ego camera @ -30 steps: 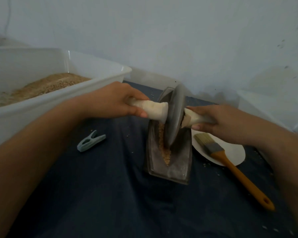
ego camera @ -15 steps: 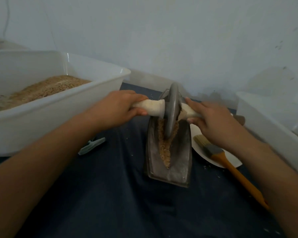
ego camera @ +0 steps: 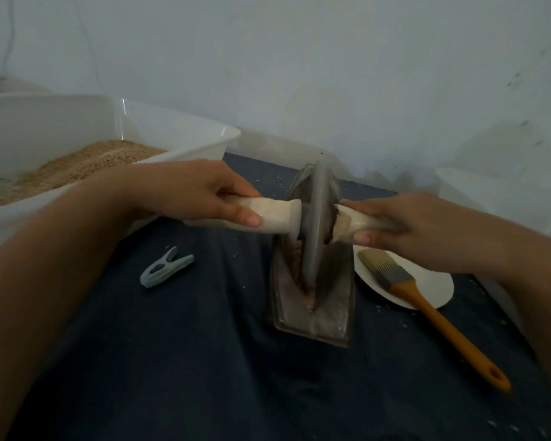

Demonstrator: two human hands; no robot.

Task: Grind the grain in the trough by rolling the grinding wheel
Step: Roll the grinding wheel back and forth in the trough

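Head view: left hand and right hand are each grasping a handle end of the grinding wheel, which is standing upright in the trough, over grain.

Dim, soft picture, wide-angle bending and blur toward edges.

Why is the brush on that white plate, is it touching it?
Touching. The head view shows the brush lying with its bristles and metal band flat on the white plate, while its orange handle runs off the rim onto the dark cloth.
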